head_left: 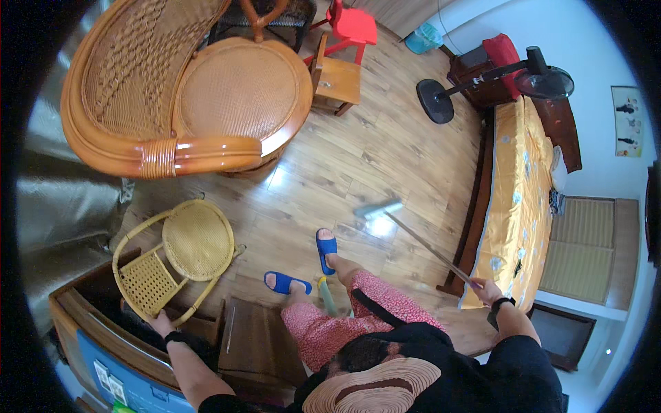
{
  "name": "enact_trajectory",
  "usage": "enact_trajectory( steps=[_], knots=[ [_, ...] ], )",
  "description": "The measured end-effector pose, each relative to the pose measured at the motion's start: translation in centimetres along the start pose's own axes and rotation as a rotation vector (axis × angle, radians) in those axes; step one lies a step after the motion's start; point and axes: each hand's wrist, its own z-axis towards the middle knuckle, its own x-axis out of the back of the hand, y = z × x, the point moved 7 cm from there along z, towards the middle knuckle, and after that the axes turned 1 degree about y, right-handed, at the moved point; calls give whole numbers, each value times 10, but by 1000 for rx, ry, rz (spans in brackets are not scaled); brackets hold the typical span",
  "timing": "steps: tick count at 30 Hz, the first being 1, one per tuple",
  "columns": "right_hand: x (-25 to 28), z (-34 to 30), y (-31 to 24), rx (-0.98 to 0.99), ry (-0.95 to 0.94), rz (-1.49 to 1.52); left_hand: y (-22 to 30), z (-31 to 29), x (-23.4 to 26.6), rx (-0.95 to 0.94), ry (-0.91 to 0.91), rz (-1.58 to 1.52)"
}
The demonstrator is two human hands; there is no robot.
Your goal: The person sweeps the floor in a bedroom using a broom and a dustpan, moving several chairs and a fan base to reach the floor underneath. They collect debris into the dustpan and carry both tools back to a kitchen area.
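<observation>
My left hand is closed round the top of the backrest frame of a small pale rattan chair with a round woven seat. On my right, my right hand grips the upper end of a long-handled broom. Its handle slants away to the far left, and the pale bluish broom head rests on the wooden floor, ahead of my blue slippers. Between my legs shows a pale green object with a yellow end, whose kind I cannot make out.
A large rattan armchair stands far left, beside a small wooden chair and a red chair. A black standing fan is far right, by a bed with a golden cover. Wooden furniture stands near left.
</observation>
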Motion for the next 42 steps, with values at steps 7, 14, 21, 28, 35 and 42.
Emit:
enact_trajectory(
  steps=[7, 14, 21, 28, 35, 42],
  knots=[
    [-26, -1, 73, 105, 213, 283, 49, -99, -95, -151, -252, 131],
    [53, 116, -45, 224, 234, 610, 126, -264, -210, -242, -658, 115],
    [198, 281, -178, 441, 364, 329, 210, -405, -284, -158, -718, 358],
    [225, 344, -120, 388, 233, 382, 291, -476, -394, -239, -973, 271],
    [246, 321, -21, 259, 148, 556, 381, -475, -450, -399, -899, 311],
    [288, 318, -73, 143, 26, 1036, 449, -426, -568, -402, -913, 386]
  ],
)
